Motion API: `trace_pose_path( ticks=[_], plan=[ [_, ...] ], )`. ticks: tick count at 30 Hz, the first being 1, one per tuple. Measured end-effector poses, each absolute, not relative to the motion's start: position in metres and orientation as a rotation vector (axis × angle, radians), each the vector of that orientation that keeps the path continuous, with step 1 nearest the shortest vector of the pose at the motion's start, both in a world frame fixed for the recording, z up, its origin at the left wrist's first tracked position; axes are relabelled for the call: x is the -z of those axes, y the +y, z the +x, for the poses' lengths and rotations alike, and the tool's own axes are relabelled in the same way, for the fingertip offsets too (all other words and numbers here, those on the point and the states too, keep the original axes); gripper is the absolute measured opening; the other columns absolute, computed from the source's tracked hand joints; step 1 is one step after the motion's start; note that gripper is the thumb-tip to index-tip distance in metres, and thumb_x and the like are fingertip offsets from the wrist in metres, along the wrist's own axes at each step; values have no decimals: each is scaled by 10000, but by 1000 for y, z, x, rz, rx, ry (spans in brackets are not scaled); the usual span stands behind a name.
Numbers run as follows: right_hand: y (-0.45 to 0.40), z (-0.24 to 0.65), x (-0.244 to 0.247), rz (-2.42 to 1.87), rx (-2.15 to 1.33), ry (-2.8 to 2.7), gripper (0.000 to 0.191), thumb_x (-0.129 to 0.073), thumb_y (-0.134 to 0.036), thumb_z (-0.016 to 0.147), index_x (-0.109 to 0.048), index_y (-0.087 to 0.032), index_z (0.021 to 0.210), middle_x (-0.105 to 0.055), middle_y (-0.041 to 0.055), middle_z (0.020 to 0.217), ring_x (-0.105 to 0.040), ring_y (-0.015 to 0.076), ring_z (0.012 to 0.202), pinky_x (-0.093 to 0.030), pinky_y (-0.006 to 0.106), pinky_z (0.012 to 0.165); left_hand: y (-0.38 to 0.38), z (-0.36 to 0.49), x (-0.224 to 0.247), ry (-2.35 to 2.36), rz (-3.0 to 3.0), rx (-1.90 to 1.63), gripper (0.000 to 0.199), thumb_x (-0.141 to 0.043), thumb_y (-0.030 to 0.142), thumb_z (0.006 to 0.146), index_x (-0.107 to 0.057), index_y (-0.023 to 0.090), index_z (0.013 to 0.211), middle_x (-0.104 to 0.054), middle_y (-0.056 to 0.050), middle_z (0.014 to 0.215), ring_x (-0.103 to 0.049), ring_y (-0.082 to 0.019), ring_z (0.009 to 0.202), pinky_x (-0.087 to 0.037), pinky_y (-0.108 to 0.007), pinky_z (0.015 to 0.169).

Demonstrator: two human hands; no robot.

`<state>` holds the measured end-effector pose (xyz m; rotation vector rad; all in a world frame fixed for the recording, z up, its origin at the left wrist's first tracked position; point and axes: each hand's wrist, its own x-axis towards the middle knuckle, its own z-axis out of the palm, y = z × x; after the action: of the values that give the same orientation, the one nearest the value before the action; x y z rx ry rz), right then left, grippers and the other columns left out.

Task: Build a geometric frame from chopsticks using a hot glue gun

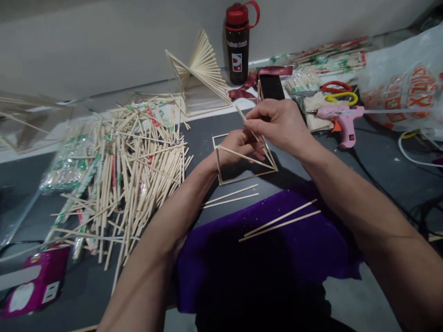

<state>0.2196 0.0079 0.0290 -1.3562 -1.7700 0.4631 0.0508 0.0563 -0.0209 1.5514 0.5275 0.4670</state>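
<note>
A small open frame of joined wooden chopsticks [247, 176] stands on the dark table in front of me. My left hand [240, 145] reaches into this frame, its fingers bent around the far right corner; what they grip is partly hidden. Above it, my right hand [277, 122] pinches a single chopstick [240, 114] between thumb and fingers, slanting down toward the left hand's fingertips. Two loose chopsticks [231, 196] lie just in front of the frame. Two more chopsticks [282, 221] rest on the purple cloth [214, 249] nearer to me.
A big pile of chopsticks [138, 161] covers the left side. Behind stand a twisted chopstick structure [204, 76] and a dark bottle [237, 50] with red lid. To the right lie a pink glue gun [346, 121], scissors [341, 96] and a plastic bag [401, 83]. A magenta device [41, 281] sits front left.
</note>
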Motion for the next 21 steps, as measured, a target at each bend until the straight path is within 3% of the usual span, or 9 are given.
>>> trace_pose_path(
  ticks=[7, 9, 13, 16, 21],
  plan=[
    [6, 225, -35, -1377, -489, -1738, 159, -707, -251, 945, -774, -190, 814, -711, 50, 767, -665, 202, 827, -568, 356, 834, 64, 37, 16, 538, 1548, -459, 313, -983, 375, 846, -805, 168, 1000, -860, -73, 911, -847, -235, 800, -663, -281, 666],
    [7, 228, -36, -1415, -504, -1731, 169, -717, -284, 958, -790, -189, 840, -707, 51, 747, -682, 212, 828, -578, 357, 822, 69, 29, 7, 574, 1581, -488, 359, -1004, 402, 823, -828, 180, 1043, -858, -68, 905, -835, -225, 761, -637, -267, 623],
    [7, 232, -40, -1497, -533, -1739, 182, -731, -325, 989, -820, -203, 887, -728, 53, 749, -712, 221, 818, -599, 360, 814, 86, 22, -13, 764, 1657, -736, 173, -903, 346, 915, -838, 201, 984, -829, -50, 854, -759, -163, 636, -533, -218, 511],
    [6, 234, -41, -1502, -538, -1728, 183, -726, -310, 999, -820, -206, 882, -735, 45, 747, -724, 216, 787, -608, 371, 824, 101, 30, -21, 884, 1665, -1000, 87, -815, 299, 977, -831, 236, 1035, -845, -40, 956, -750, -145, 670, -510, -207, 510],
    [9, 238, -34, -1490, -536, -1683, 199, -757, -382, 1003, -835, -220, 917, -714, 25, 692, -734, 221, 741, -616, 374, 786, 116, 55, -28, 976, 1644, -1112, 281, -741, 272, 1017, -814, 281, 1288, -858, -42, 1228, -800, -154, 821, -518, -181, 549]
  ],
)
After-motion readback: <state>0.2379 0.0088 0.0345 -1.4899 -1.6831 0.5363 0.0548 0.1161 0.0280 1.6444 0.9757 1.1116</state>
